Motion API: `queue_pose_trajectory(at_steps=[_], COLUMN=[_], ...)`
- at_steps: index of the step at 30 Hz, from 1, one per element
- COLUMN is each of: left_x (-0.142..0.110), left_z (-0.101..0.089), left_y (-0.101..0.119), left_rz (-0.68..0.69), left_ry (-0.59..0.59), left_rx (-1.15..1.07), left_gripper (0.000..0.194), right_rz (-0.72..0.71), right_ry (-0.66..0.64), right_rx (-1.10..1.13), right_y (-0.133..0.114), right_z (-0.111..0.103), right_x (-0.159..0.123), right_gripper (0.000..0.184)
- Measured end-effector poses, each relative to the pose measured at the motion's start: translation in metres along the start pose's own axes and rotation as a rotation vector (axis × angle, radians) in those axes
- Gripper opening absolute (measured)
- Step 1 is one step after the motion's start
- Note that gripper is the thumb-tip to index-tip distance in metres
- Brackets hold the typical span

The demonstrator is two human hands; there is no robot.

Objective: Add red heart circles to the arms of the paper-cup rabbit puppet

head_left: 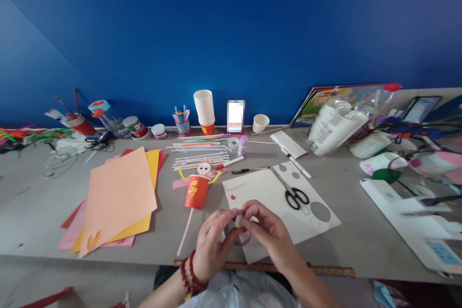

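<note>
My left hand (213, 240), with red beads at the wrist, and my right hand (270, 233) meet over the table's front edge. Between their fingertips they pinch a small whitish round piece (238, 221); its material is hard to make out. Below the fingers a round, clear-looking item (241, 239) is partly hidden. White paper (263, 192) with cut-out holes lies under and beyond my right hand. Black-handled scissors (296, 198) rest on it, as does a small red shape (233, 197). To the left lies a red paper-cup figure (197, 192) with a white face, yellow arms and a pink straw.
Coloured paper sheets (121, 197) are stacked at left. Straws (202, 156), a purple glue stick (242, 146), a phone (236, 115) and stacked paper cups (204, 108) stand or lie toward the blue wall. At right are bagged cups (335, 127) and a power strip (404, 224).
</note>
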State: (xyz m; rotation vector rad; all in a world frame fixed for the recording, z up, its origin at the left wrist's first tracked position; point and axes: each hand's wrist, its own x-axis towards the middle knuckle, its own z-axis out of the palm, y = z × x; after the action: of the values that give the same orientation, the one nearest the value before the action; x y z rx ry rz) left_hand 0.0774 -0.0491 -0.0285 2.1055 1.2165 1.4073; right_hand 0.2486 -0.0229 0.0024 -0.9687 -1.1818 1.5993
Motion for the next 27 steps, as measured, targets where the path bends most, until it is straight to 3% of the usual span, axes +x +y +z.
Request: queue_pose_trajectory(at_steps=[8,14,18,20,24,27], left_x=[-0.003,0.0,0.008,0.01,0.01,0.01], left_z=[0.0,0.002,0.001,0.0,-0.001,-0.001], left_y=[0.0,0.002,0.003,0.002,0.001,0.002], left_rz=[0.014,-0.213,-0.386,-0.413,-0.424,-0.448], left_ry=[-0.024,0.01,0.042,0.004,-0.021,-0.025], left_rx=[0.046,-0.162,-0.351,-0.352,-0.338,-0.37], left_gripper=[0.048,0.043,0.017,0.009,0.013,0.015], right_rz=[-0.103,-0.128,-0.228,-0.253,-0.319,-0.46], right_ry=[-0.025,0.012,0.035,0.037,0.032,0.04], right_rx=[-0.051,-0.138,-0.251,-0.291,-0.398,-0.523], right_y=[0.006,0.004,0.005,0.006,0.007,0.009], right_z=[-0.002,-0.001,0.001,0.003,0.005,0.005], right_x=[0.001,0.001,0.001,0.001,0.001,0.0], right_gripper=[0.018,0.014,0.01,0.01,0.011,0.013])
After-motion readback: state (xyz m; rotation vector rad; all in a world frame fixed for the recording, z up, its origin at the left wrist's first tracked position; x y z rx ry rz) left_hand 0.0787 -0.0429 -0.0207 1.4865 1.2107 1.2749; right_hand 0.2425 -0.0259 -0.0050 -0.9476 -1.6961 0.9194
